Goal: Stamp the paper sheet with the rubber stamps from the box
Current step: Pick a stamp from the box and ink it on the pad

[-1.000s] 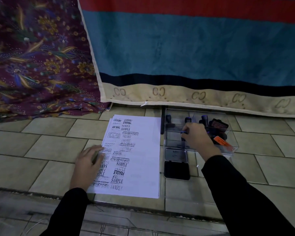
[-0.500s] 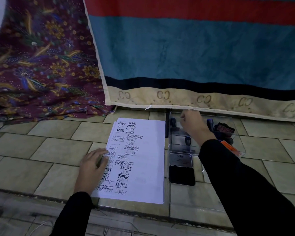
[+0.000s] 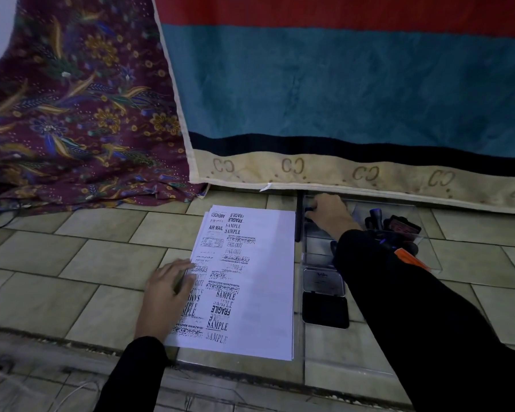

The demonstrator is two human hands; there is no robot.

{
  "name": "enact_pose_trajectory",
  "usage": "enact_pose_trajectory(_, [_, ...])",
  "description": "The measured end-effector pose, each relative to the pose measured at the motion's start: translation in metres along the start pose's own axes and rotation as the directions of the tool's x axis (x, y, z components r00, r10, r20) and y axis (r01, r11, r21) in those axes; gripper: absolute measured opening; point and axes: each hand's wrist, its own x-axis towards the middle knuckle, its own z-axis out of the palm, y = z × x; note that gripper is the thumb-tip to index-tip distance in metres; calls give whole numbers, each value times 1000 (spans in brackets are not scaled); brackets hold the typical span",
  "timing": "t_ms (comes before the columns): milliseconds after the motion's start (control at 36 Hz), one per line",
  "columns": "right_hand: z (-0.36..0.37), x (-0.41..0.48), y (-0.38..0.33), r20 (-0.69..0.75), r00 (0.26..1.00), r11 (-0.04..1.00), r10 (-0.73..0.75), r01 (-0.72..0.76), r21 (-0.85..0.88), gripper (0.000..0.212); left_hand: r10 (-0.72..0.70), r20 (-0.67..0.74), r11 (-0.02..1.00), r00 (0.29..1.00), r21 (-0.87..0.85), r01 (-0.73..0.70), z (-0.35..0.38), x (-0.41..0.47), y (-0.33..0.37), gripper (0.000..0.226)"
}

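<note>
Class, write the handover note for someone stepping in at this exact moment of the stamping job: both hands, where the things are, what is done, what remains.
Left hand: flat on the left edge of the paper sheet, holding it down.
Right hand: reaching into the far left corner of the clear box, fingers closed around a blue-topped stamp; not lifted yet.
Other stamps lie at the right of the box. The ink pad sits open between sheet and box.
Done: many impressions (SAMPLE, FRAGILE, AIR MAIL) down the sheet's left and middle.
Left: lift the stamp, ink it, press it on the blank right side.
</note>
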Motion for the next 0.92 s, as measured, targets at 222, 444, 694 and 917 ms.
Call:
enact_pose_trajectory(222, [7,0,1,-67,994,985,85,-74,153,21,-1,3,1000,1000,4,1,0,-1,1,32])
enact_pose_trajectory(444, [-3,-6,2,-114,993,958,2,31,285,27,3,3,1000,1000,3,-3,0,-1,-1,32])
enact_pose_trajectory(694, [-35,-53,5,-348,937,838,37,160,521,20,-9,18,1000,1000,21,9,1,1,-6,36])
enact_pose_trajectory(917, [-29,-152,19,-327,943,783,-66,252,569,22,-15,23,1000,1000,16,15,1,0,-5,45])
